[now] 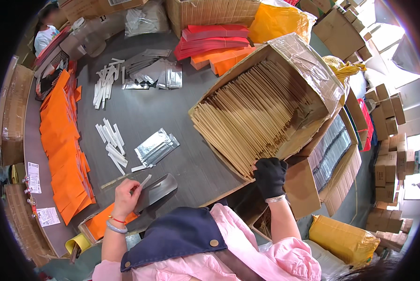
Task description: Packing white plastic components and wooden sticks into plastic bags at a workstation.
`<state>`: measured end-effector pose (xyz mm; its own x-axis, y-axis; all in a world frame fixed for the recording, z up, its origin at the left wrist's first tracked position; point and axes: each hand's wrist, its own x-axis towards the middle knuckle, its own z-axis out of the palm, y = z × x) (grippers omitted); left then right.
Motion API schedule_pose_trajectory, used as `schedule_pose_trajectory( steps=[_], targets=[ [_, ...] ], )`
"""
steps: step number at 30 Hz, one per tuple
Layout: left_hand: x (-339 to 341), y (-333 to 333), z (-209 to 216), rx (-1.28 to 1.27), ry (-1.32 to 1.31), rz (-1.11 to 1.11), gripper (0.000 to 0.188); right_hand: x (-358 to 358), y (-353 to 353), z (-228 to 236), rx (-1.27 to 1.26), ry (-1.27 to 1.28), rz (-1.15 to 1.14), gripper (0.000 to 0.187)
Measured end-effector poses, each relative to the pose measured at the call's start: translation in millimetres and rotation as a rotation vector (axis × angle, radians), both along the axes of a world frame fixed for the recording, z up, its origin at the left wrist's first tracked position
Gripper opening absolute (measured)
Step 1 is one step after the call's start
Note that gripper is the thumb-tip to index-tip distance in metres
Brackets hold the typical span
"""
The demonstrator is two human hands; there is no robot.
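Between the thumb and fingers of my left hand is a thin white strip. A shiny silver-grey sleeve lies on the table just right of that hand. My right hand, in a black glove, is at the near corner of a large open carton. Its fingers are curled by the ends of the thin brown slats packed in rows there; what they grip is hidden. Beyond my left hand lie loose white strips and a small stack of silver packets.
Orange sheets line the table's left side. More white strips and silver packets lie farther back. Red packs stand behind the carton. At right, an open box holds grey packets. A person is at the far left.
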<state>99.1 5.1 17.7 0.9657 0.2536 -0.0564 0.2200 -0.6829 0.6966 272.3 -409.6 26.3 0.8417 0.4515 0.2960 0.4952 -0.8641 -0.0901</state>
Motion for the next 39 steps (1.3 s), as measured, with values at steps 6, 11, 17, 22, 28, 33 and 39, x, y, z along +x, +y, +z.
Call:
schedule_pose_trajectory(
  steps=[6,11,17,22,28,33,39],
  targets=[
    [-1.2,-1.8,0.9,-0.001,-0.006,0.002,0.007,-0.3,3.8,-3.4,-0.036,0.000,-0.058,0.008],
    [1.4,-4.3,3.6,-0.019,-0.004,0.007,0.006,-1.1,7.8,-2.8,-0.022,0.054,-0.149,0.010],
    [-0.6,-3.3,3.5,-0.011,0.002,0.006,0.006,-3.1,14.3,9.5,0.029,0.063,-0.112,0.014],
    [-0.4,-5.9,5.2,-0.011,-0.014,0.001,0.007,5.4,21.0,-0.7,0.021,0.092,-0.127,0.016],
    [-0.3,-6.6,3.9,-0.018,-0.025,-0.003,0.006,11.8,23.7,-12.8,-0.066,0.171,-0.206,0.014],
    [1.8,-7.5,7.4,-0.016,-0.022,-0.003,0.006,10.5,17.8,-1.4,0.029,0.266,-0.291,0.013],
    [5.9,-10.6,9.0,-0.050,-0.010,0.002,0.006,-6.4,8.0,21.1,0.479,0.466,-0.348,0.018]
  ],
)
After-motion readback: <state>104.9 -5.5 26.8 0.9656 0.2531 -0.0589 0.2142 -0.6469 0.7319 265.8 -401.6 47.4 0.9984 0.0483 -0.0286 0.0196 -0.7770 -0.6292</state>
